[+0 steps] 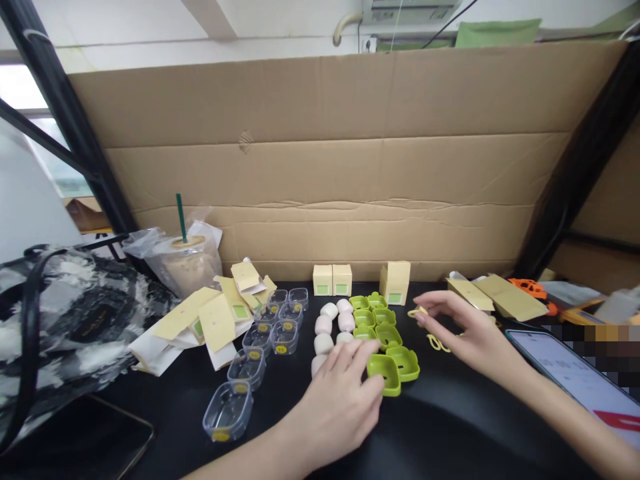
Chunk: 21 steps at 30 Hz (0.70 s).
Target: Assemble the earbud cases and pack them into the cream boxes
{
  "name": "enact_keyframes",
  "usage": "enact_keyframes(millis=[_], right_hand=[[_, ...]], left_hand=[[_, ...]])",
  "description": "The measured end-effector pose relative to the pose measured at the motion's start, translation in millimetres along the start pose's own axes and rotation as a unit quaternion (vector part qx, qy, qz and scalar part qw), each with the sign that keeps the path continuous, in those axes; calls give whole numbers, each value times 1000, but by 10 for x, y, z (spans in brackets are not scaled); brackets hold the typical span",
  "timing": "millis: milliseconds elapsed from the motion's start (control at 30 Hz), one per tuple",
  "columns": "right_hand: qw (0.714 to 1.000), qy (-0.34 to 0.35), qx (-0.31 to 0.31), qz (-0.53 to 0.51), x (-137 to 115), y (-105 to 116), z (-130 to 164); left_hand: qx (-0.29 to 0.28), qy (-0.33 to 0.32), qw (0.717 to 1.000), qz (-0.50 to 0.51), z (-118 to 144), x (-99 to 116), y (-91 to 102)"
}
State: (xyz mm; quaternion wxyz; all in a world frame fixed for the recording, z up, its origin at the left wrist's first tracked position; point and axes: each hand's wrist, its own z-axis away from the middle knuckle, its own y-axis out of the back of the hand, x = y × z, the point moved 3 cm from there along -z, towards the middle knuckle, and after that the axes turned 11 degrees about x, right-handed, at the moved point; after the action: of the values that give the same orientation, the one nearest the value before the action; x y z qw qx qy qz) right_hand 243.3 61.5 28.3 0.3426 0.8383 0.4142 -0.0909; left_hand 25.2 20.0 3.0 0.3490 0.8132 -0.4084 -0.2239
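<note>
Green trays: a double row of lime-green plastic trays [383,333] lies on the black bench [450,427], running from the cream boxes toward the viewer; the nearest tray [384,373] sits at the row's front end.
Left hand: left hand [340,393] lies palm down over the front of the rows, fingers [363,353] loosely spread, tips touching the nearest green tray and the last pale piece.
Right hand: right hand [467,330] hovers just right of the green trays, thumb and forefinger pinching a small yellow loop [417,311]; the other fingers are curled and apart.
Yellow loops: further yellow loops [437,343] lie on the bench under the right hand.
Pale pieces: two columns of rounded whitish pieces [330,327] lie directly left of the green trays, touching them.
Clear lids: clear plastic cups [260,340] with yellow stickers stand in a line further left.
Cream boxes: three small cream boxes [340,279] stand against the cardboard wall [340,167].
Right edge: a phone [575,377] lies beside the right forearm.
</note>
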Motion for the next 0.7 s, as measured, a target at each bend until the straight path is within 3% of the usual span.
enact_keyframes(millis=[67, 133, 300, 400, 500, 567, 700], right_hand=[[998, 6, 37, -57, -197, -20, 57], [987, 7, 68, -146, -394, -36, 124], [980, 37, 51, -187, -702, -80, 270], [984, 59, 18, -168, -733, -98, 315], [986, 65, 6, -155, -724, -97, 335], [985, 60, 29, -157, -719, -82, 341], [984, 75, 42, -155, -740, -101, 349]], left_hand=[[-8, 67, 991, 114, -21, -11, 118], [-21, 139, 962, 234, -38, -36, 202], [-8, 301, 841, 450, -38, -85, 203], [18, 326, 772, 545, -37, -70, 158], [39, 336, 729, 595, -30, -75, 139], [22, 351, 724, 593, -14, -87, 122], [-15, 348, 771, 532, 7, -106, 93]])
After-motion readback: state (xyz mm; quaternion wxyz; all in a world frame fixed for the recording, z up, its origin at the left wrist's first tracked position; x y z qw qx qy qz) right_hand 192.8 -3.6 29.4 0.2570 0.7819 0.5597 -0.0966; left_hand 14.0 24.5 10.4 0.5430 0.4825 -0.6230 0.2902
